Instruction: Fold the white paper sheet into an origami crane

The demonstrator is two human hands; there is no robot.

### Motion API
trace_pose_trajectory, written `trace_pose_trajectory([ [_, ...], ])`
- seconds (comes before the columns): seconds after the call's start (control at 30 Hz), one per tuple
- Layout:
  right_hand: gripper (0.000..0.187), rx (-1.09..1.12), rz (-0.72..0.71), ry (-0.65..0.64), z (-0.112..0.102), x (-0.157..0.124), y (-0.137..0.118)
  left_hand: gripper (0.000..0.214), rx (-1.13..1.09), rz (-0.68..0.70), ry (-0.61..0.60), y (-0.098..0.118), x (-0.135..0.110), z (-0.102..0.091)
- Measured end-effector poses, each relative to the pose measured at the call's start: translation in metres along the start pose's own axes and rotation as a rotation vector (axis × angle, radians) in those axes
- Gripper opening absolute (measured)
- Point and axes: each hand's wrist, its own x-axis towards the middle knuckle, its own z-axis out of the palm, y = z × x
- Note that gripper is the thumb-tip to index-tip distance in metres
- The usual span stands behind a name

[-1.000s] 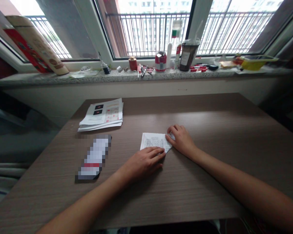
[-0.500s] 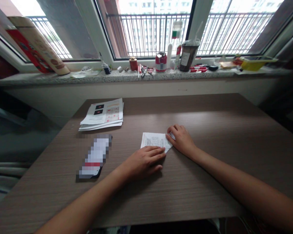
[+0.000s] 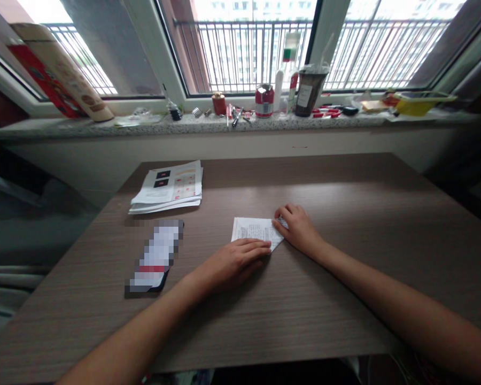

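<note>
A folded sheet of printed paper (image 3: pixel 251 227) lies on the wood-grain table in front of me. Across its near edge rests my left hand (image 3: pixel 242 259), fingers stretched out and pressing flat; the thumb is tucked below, partly hidden. My right hand (image 3: pixel 294 224) has its fingers curled at the right corner of the paper, pinching it between thumb and fingertips. The part of the paper under both hands is hidden.
To the left lie a phone (image 3: pixel 156 256) with a blurred screen and a stack of printed sheets (image 3: pixel 168 187). Along the granite windowsill (image 3: pixel 208 126) stand a red can (image 3: pixel 264 101), a lidded cup with straw (image 3: pixel 308 91), a yellow container (image 3: pixel 416 104) and small tools.
My left thumb has drawn in under the hand, and the left fingers lie closer together. The right hand and the paper stay nearly where they were.
</note>
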Motion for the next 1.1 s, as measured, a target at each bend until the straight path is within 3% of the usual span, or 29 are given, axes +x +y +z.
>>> trace_pose_trajectory([
  [0.3, 0.01, 0.033, -0.015, 0.007, 0.001, 0.0, 0.002, 0.043, 0.076, 0.031, -0.067, 0.004, -0.003, -0.006],
  [1.1, 0.008, 0.214, -0.048, -0.004, 0.001, -0.001, 0.014, 0.051, 0.166, 0.003, -0.072, 0.005, -0.002, 0.002],
])
